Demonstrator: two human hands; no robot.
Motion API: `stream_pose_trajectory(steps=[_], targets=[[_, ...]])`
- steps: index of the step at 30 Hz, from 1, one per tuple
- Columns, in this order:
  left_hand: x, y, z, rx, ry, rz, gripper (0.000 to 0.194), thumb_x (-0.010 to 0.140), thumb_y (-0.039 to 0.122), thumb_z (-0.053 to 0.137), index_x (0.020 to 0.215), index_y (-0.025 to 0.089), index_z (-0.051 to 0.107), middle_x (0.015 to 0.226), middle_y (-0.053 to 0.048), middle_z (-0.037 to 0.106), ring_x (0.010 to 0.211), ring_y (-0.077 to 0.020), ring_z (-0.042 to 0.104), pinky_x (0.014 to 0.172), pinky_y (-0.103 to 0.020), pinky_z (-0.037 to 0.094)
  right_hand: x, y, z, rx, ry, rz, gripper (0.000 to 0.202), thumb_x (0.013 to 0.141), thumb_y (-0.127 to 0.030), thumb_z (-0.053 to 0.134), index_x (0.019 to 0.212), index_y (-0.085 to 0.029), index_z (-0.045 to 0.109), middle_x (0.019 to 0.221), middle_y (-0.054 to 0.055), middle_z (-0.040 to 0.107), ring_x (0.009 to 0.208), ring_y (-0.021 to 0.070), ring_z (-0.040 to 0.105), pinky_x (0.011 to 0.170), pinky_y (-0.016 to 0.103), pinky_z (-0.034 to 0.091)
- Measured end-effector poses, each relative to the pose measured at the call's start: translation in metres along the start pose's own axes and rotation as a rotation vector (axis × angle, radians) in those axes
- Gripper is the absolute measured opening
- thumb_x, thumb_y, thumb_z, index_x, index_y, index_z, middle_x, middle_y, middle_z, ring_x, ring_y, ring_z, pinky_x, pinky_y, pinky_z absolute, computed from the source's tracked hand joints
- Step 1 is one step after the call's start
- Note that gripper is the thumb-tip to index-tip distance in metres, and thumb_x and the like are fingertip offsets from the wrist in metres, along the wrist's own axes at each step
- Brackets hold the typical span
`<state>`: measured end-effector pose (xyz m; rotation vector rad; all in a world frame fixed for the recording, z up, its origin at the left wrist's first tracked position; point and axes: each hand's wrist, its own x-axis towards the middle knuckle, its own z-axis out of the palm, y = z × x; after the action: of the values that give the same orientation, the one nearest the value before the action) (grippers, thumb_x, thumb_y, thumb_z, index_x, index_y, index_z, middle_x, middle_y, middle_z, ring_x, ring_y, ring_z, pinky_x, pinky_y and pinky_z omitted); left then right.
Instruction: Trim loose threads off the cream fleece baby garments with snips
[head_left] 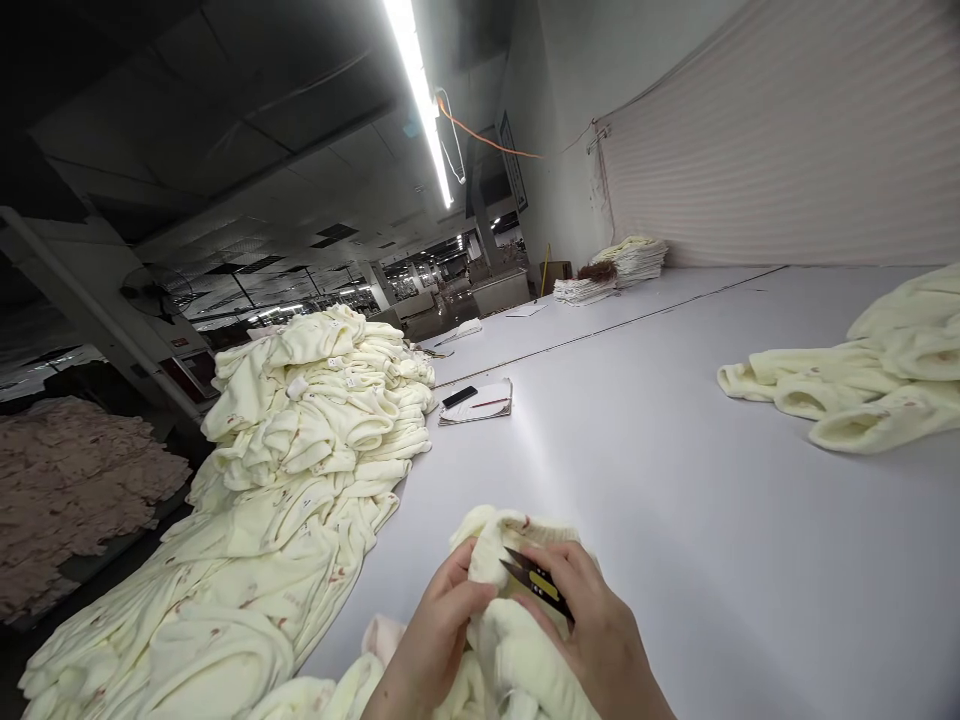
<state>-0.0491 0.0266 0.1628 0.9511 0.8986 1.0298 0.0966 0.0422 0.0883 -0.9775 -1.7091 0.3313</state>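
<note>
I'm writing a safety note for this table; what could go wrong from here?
The snips in the right hand have their blades apart beside the cream garment, so they might nick the fabric. The left hand holds that cloth near the tips and could get pricked. The tall, loose garment pile might slump.
</note>
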Motion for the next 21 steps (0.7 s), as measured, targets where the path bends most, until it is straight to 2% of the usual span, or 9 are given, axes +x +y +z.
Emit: stream_pose_trajectory(steps=[6, 11, 14, 15, 16, 18, 20, 21], targets=[[-0.002, -0.002, -0.003, 0.056, 0.011, -0.031, 0.042, 0.076, 0.009, 0.054, 0.117, 0.017, 0.058, 0.094, -0.007, 0.065, 0.078, -0.0157, 0.058, 0.068, -0.024, 0.042, 0.002, -0.003, -0.001, 0.016, 0.045, 0.009, 0.019, 0.091, -0.026, 0.048, 0.106, -0.025, 0.059, 0.096, 0.004, 0.068, 0.081, 0.0177, 0.067, 0.060, 0.026, 0.056], [-0.001, -0.002, -0.001, 0.095, -0.011, -0.024, 0.040, 0.076, 0.011, 0.054, 0.116, 0.017, 0.059, 0.093, -0.007, 0.064, 0.079, -0.0172, 0.058, 0.070, -0.026, 0.043, 0.002, -0.003, -0.002, 0.036, 0.036, 0.007, 0.019, 0.089, -0.028, 0.053, 0.106, -0.024, 0.061, 0.097, 0.004, 0.069, 0.081, 0.0176, 0.067, 0.061, 0.026, 0.057], [-0.001, 0.001, -0.002, 0.241, 0.008, -0.025, 0.036, 0.076, 0.017, 0.054, 0.112, 0.019, 0.061, 0.090, -0.006, 0.065, 0.078, -0.0196, 0.057, 0.070, -0.028, 0.043, 0.002, -0.003, -0.001, 0.063, 0.059, 0.033, 0.019, 0.090, -0.027, 0.051, 0.105, -0.024, 0.061, 0.096, 0.004, 0.068, 0.082, 0.0170, 0.067, 0.060, 0.024, 0.057], [-0.002, 0.003, -0.003, 0.354, 0.075, 0.017, 0.032, 0.076, 0.020, 0.055, 0.106, 0.020, 0.063, 0.088, -0.005, 0.064, 0.079, -0.0205, 0.056, 0.069, -0.028, 0.043, 0.001, -0.003, -0.001, 0.075, 0.071, 0.045, 0.019, 0.091, -0.026, 0.049, 0.106, -0.025, 0.061, 0.095, 0.004, 0.068, 0.081, 0.0166, 0.066, 0.059, 0.023, 0.056], [-0.003, 0.004, -0.004, 0.489, 0.189, 0.092, 0.026, 0.074, 0.021, 0.057, 0.099, 0.020, 0.066, 0.087, -0.005, 0.064, 0.080, -0.0215, 0.055, 0.070, -0.028, 0.042, 0.001, -0.003, -0.001, 0.085, 0.082, 0.053, 0.020, 0.091, -0.026, 0.049, 0.107, -0.025, 0.061, 0.093, 0.005, 0.067, 0.080, 0.0163, 0.066, 0.059, 0.022, 0.056], [-0.007, 0.005, -0.006, 0.747, 0.504, 0.287, 0.017, 0.070, 0.020, 0.060, 0.086, 0.023, 0.067, 0.086, -0.003, 0.064, 0.082, -0.0228, 0.053, 0.070, -0.027, 0.040, 0.000, -0.005, -0.002, 0.101, 0.101, 0.044, 0.023, 0.091, -0.027, 0.050, 0.111, -0.023, 0.058, 0.090, 0.006, 0.065, 0.077, 0.0164, 0.064, 0.059, 0.023, 0.056], [-0.010, 0.005, -0.006, 0.842, 0.749, 0.408, 0.018, 0.068, 0.016, 0.061, 0.083, 0.025, 0.064, 0.082, -0.002, 0.063, 0.077, -0.0218, 0.051, 0.065, -0.026, 0.037, -0.002, -0.008, -0.003, 0.114, 0.136, 0.034, 0.025, 0.090, -0.026, 0.051, 0.115, -0.021, 0.056, 0.089, 0.007, 0.063, 0.077, 0.0171, 0.063, 0.060, 0.025, 0.055], [-0.012, 0.003, -0.005, 0.806, 0.789, 0.419, 0.019, 0.068, 0.016, 0.061, 0.084, 0.026, 0.061, 0.079, -0.001, 0.062, 0.072, -0.0203, 0.051, 0.062, -0.025, 0.035, -0.002, -0.010, -0.003, 0.121, 0.155, 0.033, 0.026, 0.090, -0.025, 0.052, 0.116, -0.021, 0.055, 0.089, 0.008, 0.063, 0.077, 0.0175, 0.063, 0.060, 0.025, 0.055]])
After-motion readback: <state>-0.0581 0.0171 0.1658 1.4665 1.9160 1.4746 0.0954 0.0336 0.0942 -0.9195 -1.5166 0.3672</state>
